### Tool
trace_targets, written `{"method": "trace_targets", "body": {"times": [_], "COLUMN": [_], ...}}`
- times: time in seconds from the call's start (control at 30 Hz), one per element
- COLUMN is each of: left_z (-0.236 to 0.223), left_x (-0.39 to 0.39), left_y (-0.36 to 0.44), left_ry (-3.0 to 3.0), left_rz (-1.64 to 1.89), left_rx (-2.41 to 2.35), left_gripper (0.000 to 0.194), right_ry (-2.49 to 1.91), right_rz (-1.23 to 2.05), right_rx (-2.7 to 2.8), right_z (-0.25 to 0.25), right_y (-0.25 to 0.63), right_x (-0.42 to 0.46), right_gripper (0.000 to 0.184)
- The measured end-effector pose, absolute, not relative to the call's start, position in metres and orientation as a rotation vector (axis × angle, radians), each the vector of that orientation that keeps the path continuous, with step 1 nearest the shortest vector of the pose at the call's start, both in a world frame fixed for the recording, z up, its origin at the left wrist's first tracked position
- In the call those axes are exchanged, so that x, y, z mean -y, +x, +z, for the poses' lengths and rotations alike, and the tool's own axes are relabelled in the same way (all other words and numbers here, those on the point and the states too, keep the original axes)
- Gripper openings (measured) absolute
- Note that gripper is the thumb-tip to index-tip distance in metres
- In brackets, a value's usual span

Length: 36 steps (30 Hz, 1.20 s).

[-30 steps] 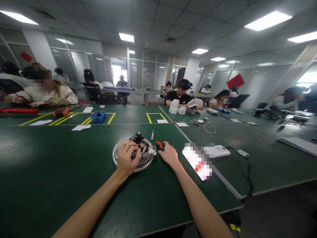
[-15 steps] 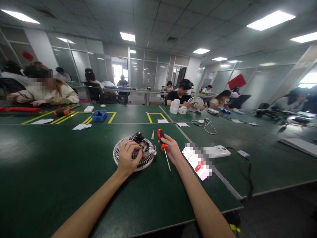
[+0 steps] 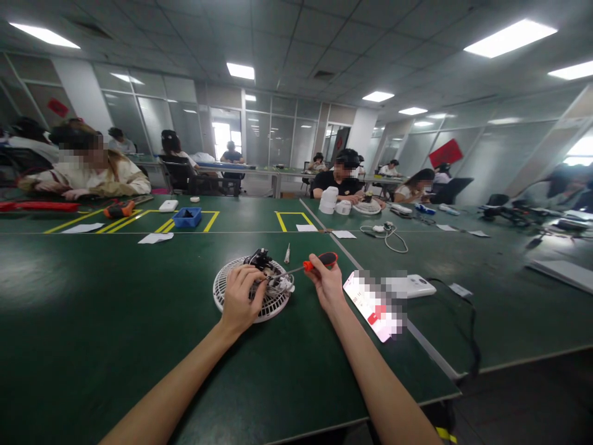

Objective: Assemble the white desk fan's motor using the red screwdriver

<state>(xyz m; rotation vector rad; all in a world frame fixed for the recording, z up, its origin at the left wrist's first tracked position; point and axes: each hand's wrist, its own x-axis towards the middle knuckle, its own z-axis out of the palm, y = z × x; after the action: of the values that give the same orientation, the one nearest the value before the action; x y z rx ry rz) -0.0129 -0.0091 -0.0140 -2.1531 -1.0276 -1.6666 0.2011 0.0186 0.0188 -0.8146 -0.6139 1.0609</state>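
Observation:
A round white fan grille (image 3: 227, 304) lies on the green table with a dark motor (image 3: 259, 258) and pale wires on top of it. My left hand (image 3: 243, 293) rests over the grille, its thumb and fingertips closed together beside the motor; what they pinch is too small to make out. In my right hand (image 3: 328, 284) is a red and black screwdriver (image 3: 328, 261), held nearly level. Its shaft points left, with the tip at my left fingertips. A small clear-handled screwdriver (image 3: 288, 253) lies just behind the grille.
Right of my right hand lies a lit phone (image 3: 377, 312), with a white device (image 3: 412, 286) and a black cable beyond. A blue bin (image 3: 187, 217) stands at the back left. Across the table, a person (image 3: 340, 179) sits by another fan grille (image 3: 367, 206) and white parts.
My right hand has swung the screwdriver from pointing down toward me to nearly level, bringing its tip to the motor. My left hand stays put. The person opposite has lowered their grille.

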Motion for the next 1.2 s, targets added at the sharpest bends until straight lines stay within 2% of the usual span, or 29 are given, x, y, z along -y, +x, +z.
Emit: {"method": "trace_targets", "body": {"times": [0.43,0.87,1.2], "left_z": [-0.015,-0.009,-0.009], "left_x": [0.008,0.009,0.004], "left_y": [-0.015,-0.023,-0.025], "left_ry": [-2.179,-2.086,-2.073], "left_rz": [-1.655,-1.360,-1.420], "left_rx": [1.066,1.018,1.021], "left_gripper": [0.004,0.005,0.012], "right_ry": [-0.865,-0.880,-0.889], "right_rz": [0.924,0.682,0.855], "right_rx": [0.592,0.779,0.706], "right_z": [0.018,0.018,0.023], "right_y": [0.196,0.199,0.193], "right_x": [-0.016,-0.015,-0.010], "right_gripper": [0.067,0.063,0.062]}}
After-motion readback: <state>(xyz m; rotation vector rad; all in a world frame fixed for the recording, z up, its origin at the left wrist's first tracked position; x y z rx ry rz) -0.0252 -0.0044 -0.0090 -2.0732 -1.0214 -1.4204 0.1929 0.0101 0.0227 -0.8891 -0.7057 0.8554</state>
